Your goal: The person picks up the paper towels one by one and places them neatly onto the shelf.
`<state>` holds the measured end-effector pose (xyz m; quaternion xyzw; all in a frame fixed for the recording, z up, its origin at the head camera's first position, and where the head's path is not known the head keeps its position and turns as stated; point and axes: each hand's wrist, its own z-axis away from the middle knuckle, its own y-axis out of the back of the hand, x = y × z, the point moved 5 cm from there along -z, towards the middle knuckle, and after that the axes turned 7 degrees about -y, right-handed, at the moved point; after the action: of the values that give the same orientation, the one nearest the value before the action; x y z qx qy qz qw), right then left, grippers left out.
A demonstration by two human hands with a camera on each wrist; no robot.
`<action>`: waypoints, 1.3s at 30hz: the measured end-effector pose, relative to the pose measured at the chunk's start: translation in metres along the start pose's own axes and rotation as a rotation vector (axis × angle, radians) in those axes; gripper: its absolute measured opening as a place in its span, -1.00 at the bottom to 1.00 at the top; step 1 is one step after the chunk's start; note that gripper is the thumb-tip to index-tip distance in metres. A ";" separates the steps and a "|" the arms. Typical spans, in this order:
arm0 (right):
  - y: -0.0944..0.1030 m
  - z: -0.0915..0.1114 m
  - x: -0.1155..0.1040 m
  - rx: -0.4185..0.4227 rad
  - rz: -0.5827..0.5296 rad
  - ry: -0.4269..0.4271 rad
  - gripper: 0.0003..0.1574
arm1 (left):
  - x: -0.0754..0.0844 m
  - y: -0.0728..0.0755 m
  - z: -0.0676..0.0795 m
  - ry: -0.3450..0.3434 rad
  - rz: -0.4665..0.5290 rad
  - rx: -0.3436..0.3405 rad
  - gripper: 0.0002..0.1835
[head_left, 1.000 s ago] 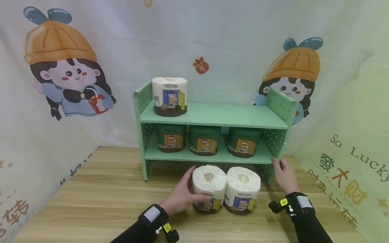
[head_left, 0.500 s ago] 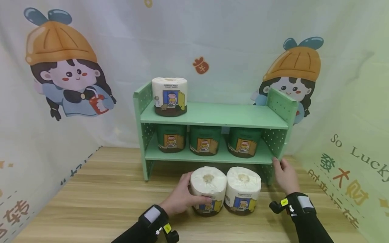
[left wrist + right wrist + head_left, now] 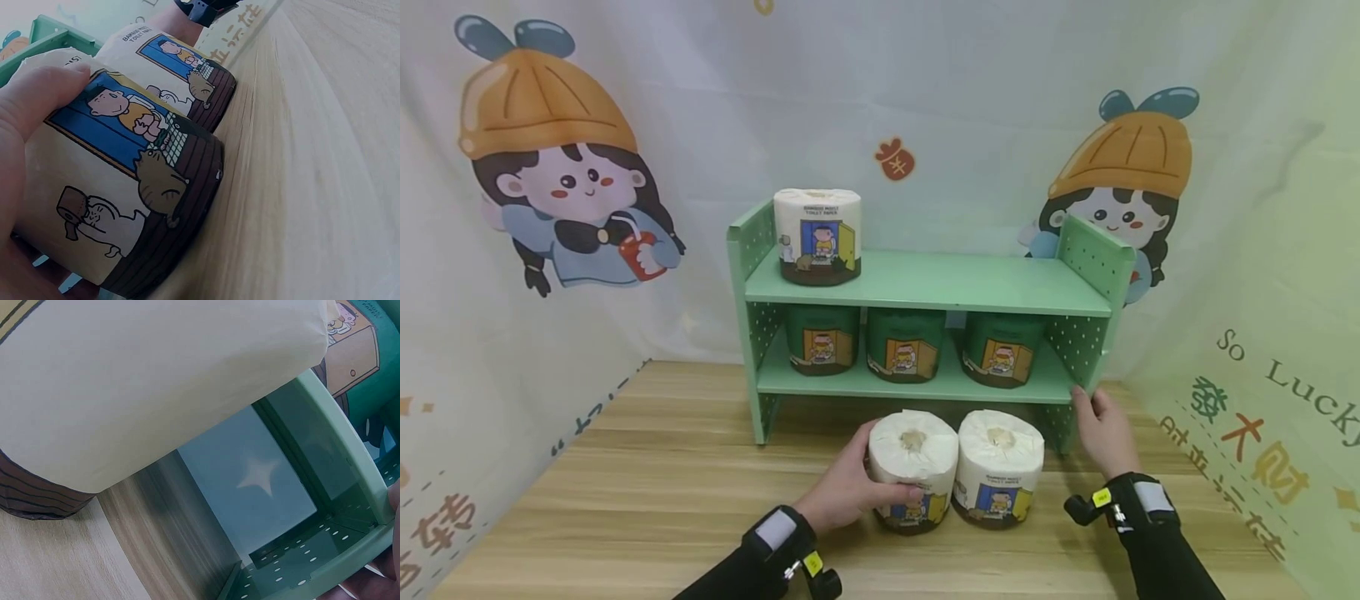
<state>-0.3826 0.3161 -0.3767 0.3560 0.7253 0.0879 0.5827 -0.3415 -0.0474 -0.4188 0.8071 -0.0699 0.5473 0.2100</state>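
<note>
Fingers (image 3: pixel 895 494) of the left hand (image 3: pixel 844 492) wrap the left white roll (image 3: pixel 917 467), thumb in front, spread wide to span it. On my feed, that roll is at lower centre, roughly upright, directly right of this nearer hand, the twin roll (image 3: pixel 1000 471) just beside it. I see the right hand (image 3: pixel 1105 433), farther off, gripping the green shelf (image 3: pixel 955 282) at its right edge.

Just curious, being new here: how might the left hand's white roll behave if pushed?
This white roll may give slightly, given its wrinkled wrap. Its squat shape probably resists tipping; laid down, its round side might roll.
</note>
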 end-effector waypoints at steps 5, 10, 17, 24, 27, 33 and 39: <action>0.000 0.000 -0.001 -0.004 -0.003 -0.004 -0.32 | -0.008 0.001 -0.002 -0.013 0.015 -0.038 0.08; 0.000 0.000 -0.001 -0.007 -0.005 -0.009 -0.31 | -0.006 0.002 -0.002 -0.027 0.013 -0.051 0.03; 0.000 0.001 -0.002 0.000 0.007 -0.004 -0.33 | 0.013 0.002 0.003 -0.041 -0.011 -0.018 -0.08; 0.000 0.001 -0.001 -0.002 0.007 -0.001 -0.33 | 0.031 0.003 0.007 -0.042 0.000 -0.002 -0.17; 0.000 0.001 0.000 -0.011 -0.001 -0.004 -0.31 | 0.032 0.003 0.008 -0.048 0.003 0.000 -0.18; 0.000 0.000 0.001 -0.007 -0.016 -0.003 -0.31 | 0.034 0.002 0.010 -0.064 -0.008 0.004 -0.20; 0.000 0.000 0.001 -0.009 -0.017 0.008 -0.31 | 0.041 0.003 0.011 -0.076 -0.004 0.019 -0.22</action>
<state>-0.3831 0.3166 -0.3772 0.3470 0.7301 0.0876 0.5821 -0.3179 -0.0501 -0.3842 0.8294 -0.0711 0.5165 0.2005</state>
